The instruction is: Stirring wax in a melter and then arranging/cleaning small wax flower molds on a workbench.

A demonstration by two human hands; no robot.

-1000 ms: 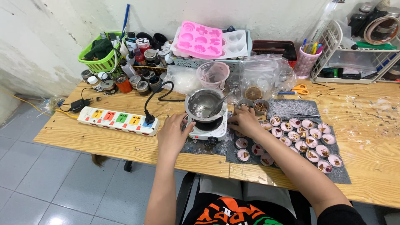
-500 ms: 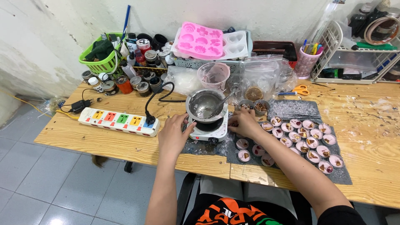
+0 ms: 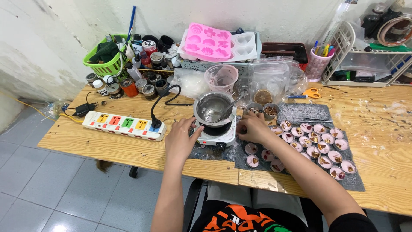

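A small white electric hot plate (image 3: 216,133) stands near the front of the wooden table (image 3: 107,146), with a metal pot (image 3: 212,108) on it and a spoon in the pot. My left hand (image 3: 179,141) rests against the hot plate's left side, fingers bent. My right hand (image 3: 252,127) lies against its right side, next to several small round cups (image 3: 317,146) filled with pale wax and dried bits on a grey mat (image 3: 356,182). Whether either hand grips the hot plate is unclear.
A white power strip (image 3: 124,125) with coloured switches lies to the left, a black plug in it. Behind stand a green basket (image 3: 103,62), jars, a pink mould (image 3: 207,41), a pink cup (image 3: 221,77), plastic bags, orange scissors (image 3: 308,93) and a white wire rack (image 3: 369,64).
Both hands have stayed at the sides of the hot plate; the right hand has shifted slightly. The pot has not moved.
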